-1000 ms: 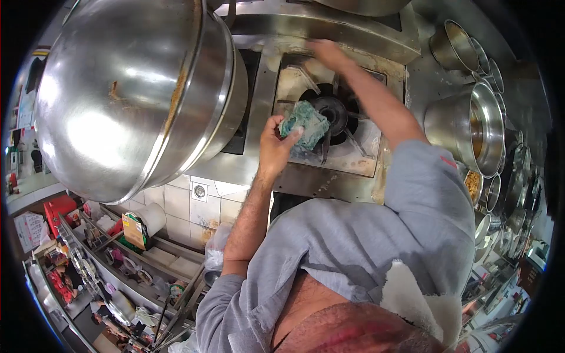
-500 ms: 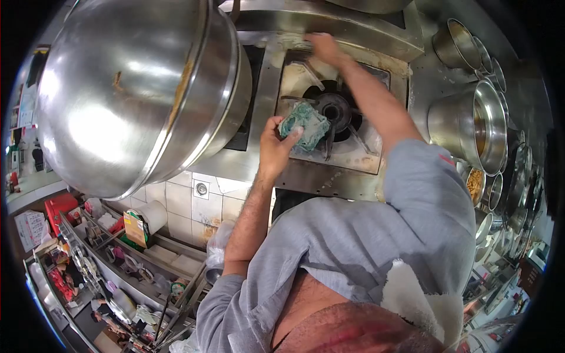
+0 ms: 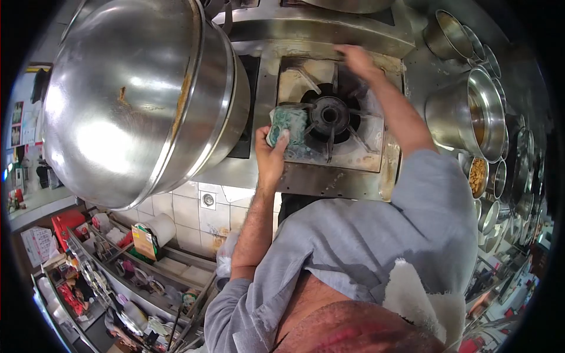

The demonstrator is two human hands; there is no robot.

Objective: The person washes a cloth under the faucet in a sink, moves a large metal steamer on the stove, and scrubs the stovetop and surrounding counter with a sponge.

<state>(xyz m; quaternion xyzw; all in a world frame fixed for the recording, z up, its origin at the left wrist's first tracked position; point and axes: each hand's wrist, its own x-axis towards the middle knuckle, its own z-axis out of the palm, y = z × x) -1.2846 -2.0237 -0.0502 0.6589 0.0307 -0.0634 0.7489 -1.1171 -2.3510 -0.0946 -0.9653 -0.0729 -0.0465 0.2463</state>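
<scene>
My left hand (image 3: 271,157) grips a worn green scouring pad (image 3: 289,125), thumb on top and fingers under its left edge. The pad looks wet and is over the left front part of a gas burner (image 3: 329,115) with a black ring and metal prongs. My right hand (image 3: 358,59) reaches past the burner to the back edge of the stove top (image 3: 321,154). Its fingers point left and are smeared by motion, so I cannot make out whether they hold anything. Brownish stains mark the stove surface around the burner.
A huge steel bowl-shaped vessel (image 3: 129,106) stands close on the left. Several steel pots (image 3: 444,115) line the right side, one with brown liquid inside. A small pot holds orange-brown pieces (image 3: 478,175). Shelves with containers (image 3: 153,256) are at lower left.
My left hand has moved the scouring pad slightly left, off the burner's middle. My right hand has shifted right along the back edge. The whole view has tilted a little.
</scene>
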